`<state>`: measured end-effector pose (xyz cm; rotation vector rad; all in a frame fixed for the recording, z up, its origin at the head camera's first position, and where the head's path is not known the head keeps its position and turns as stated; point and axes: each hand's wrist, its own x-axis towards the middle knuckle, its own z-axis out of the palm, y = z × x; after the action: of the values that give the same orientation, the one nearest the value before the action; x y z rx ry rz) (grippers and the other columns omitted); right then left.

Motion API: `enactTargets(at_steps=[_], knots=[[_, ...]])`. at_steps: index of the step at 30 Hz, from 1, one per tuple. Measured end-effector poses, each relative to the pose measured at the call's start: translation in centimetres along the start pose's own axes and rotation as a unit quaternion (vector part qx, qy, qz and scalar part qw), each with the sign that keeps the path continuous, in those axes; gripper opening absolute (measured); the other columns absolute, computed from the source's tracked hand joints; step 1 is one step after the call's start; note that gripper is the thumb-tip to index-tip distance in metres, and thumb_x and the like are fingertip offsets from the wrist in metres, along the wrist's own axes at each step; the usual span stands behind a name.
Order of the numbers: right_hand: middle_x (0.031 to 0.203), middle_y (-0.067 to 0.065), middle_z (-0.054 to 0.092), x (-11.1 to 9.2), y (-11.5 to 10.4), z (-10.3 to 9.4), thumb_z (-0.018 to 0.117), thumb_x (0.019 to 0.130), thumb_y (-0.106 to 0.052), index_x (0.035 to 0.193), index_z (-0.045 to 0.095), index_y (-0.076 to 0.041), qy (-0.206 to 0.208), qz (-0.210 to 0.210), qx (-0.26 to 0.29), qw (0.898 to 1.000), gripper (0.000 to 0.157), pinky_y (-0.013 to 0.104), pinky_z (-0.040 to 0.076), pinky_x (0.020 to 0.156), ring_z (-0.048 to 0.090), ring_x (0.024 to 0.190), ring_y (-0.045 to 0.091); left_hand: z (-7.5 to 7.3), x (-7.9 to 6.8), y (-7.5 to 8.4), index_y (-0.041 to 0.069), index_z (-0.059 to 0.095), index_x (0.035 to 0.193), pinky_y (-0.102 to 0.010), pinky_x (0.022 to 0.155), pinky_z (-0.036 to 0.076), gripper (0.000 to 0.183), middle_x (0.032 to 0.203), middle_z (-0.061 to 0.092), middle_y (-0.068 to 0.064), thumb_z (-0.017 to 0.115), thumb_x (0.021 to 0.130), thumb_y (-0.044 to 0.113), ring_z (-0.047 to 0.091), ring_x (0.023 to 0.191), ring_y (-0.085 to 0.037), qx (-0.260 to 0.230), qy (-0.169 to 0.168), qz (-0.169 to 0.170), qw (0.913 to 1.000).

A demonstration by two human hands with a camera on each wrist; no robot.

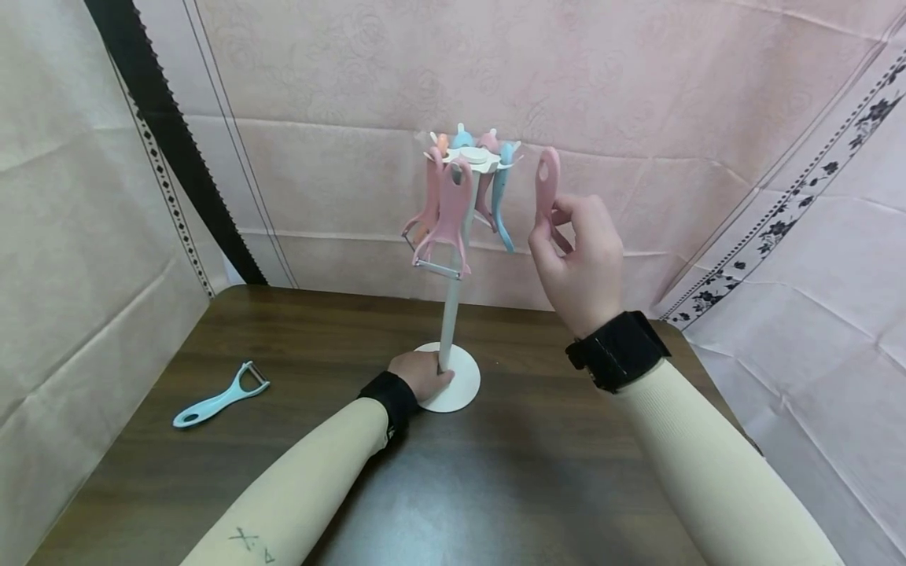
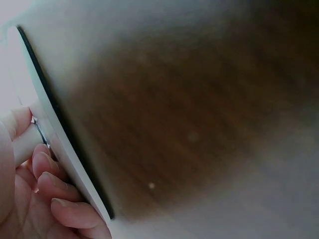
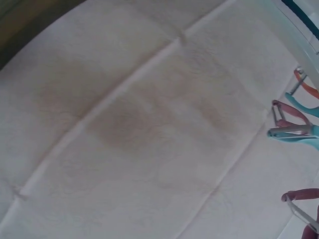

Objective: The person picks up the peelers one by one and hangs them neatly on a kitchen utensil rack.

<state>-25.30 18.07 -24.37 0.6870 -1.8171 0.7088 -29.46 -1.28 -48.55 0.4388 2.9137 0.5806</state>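
A white rack [image 1: 454, 306] on a round base stands on the table, with several peelers hung around its top. Low on its post, my left hand [image 1: 419, 374] grips the rack; curled fingers [image 2: 57, 186] show beside the base [image 2: 65, 139] in the left wrist view. To the right of the rack top, my right hand [image 1: 583, 255] pinches a pink peeler [image 1: 546, 185] with its looped handle end up. Its blade end is mostly hidden by the hand. A pink peeler [image 1: 453, 204] hangs at the rack's front, and a blue peeler [image 1: 500, 196] hangs at its right side.
A light blue peeler [image 1: 221, 399] lies on the left of the brown wooden table [image 1: 318, 330]. Pale cloth [image 1: 340, 181] encloses the back and sides. In the right wrist view, several peeler heads [image 3: 291, 132] show at the right edge.
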Motion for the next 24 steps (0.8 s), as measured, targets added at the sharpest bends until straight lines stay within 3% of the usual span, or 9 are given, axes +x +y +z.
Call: enactTargets(at_steps=[4,24], knots=[[0.085,0.012,0.058,0.73,-0.39,0.49,0.058,0.087,-0.003,0.099,0.062,0.000,0.001,0.010,0.003,1.000,0.013,0.025,0.042,0.065,0.054,0.077,0.020,-0.15,-0.18,0.23,0.012,0.069,0.106,-0.038,0.071,0.048,0.035,0.082,0.067,0.002,0.058,0.093,0.042,0.061,0.077,-0.018,-0.001,-0.004,-0.005,1.0000],[0.086,0.013,0.057,0.78,-0.38,0.93,0.059,0.089,-0.006,0.098,0.060,0.002,-0.028,-0.020,-0.012,0.999,0.012,0.030,0.046,0.061,0.055,0.080,0.021,-0.36,-0.38,0.32,0.011,0.069,0.107,-0.039,0.071,0.048,0.036,0.080,0.067,0.000,0.057,0.094,0.043,0.061,0.077,-0.018,0.007,-0.002,-0.002,1.0000]])
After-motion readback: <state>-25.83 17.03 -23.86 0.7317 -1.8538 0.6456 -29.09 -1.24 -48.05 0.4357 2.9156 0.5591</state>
